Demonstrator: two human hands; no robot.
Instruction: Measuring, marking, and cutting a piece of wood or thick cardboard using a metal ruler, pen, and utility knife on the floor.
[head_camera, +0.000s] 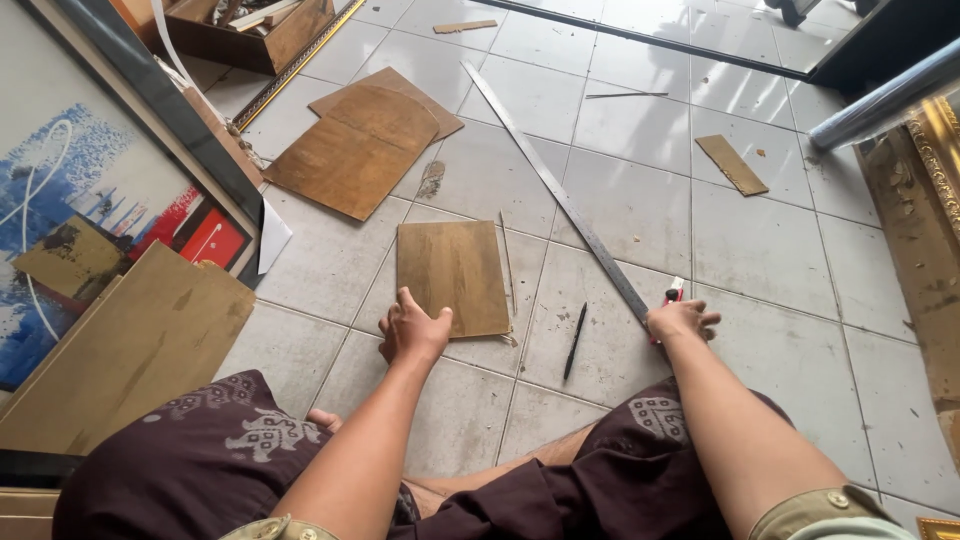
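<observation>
left hand (412, 330) flat on board (453, 277), holding nothing | right hand (682, 320) gripping cutter (673, 294) beside ruler (556, 190) | pen (575, 340) between hands, on floor (760, 260)

Red-and-white cutter (673, 293) mostly hidden under right hand (682, 320), near end of long metal ruler (560, 195) covered by that hand, framed painting (90, 215) cut off at left edge, wooden crate (255, 30) cropped at top

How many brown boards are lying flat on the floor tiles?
4. One board lies under the left hand, two overlapping boards lie farther back, and a small strip lies right. More lean at left.
</observation>
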